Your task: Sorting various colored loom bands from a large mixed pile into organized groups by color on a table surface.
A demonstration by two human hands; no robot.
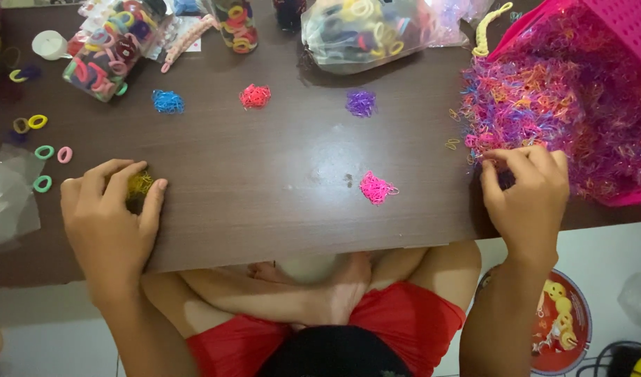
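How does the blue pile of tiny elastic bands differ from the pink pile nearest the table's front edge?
The blue pile lies far back on the table, close to a clear container of hair ties; the pink pile lies alone near the front edge. The blue pile looks compact, while the pink pile is looser, with loops straying out to one side. Both are small single-colour heaps, and neither hand touches them.

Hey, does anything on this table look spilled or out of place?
Yes. The mixed pile of tiny elastic bands spills out of the tipped pink basket onto the table, where the right hand picks at its edge.
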